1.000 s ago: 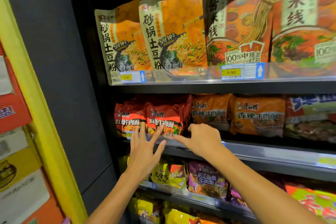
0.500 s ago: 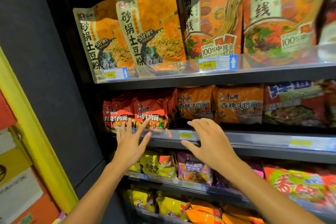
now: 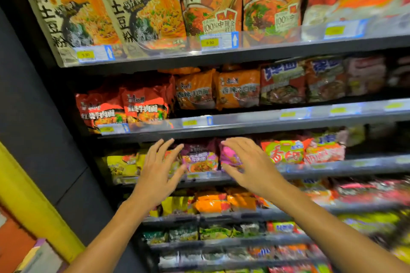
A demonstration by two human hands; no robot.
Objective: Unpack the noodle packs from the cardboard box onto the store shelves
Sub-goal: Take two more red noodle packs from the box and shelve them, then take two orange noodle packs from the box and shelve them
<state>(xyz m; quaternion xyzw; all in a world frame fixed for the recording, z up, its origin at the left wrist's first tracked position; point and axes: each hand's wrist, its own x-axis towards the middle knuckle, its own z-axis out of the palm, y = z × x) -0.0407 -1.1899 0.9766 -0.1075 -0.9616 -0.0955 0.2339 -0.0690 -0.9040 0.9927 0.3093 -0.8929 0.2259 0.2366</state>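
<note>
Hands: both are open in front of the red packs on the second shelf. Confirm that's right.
Wrong shelf. In the head view the left hand and right hand are open in front of the purple packs, one shelf below the red packs.

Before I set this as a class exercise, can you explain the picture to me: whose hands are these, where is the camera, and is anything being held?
There is no machine here. The camera is worn on a person's head and looks forward and down, so you see that person's own two bare arms reaching out.

In front of them are store shelves stacked with noodle packs. Tall orange bags stand on the top shelf, red packs lie on the one below, and purple packs lie on the shelf at hand height.

The left hand and the right hand are both open with fingers spread, in front of the purple packs. Neither holds anything. Whether they touch the packs is hard to tell, as the picture is blurred. The cardboard box is not in view.
</note>
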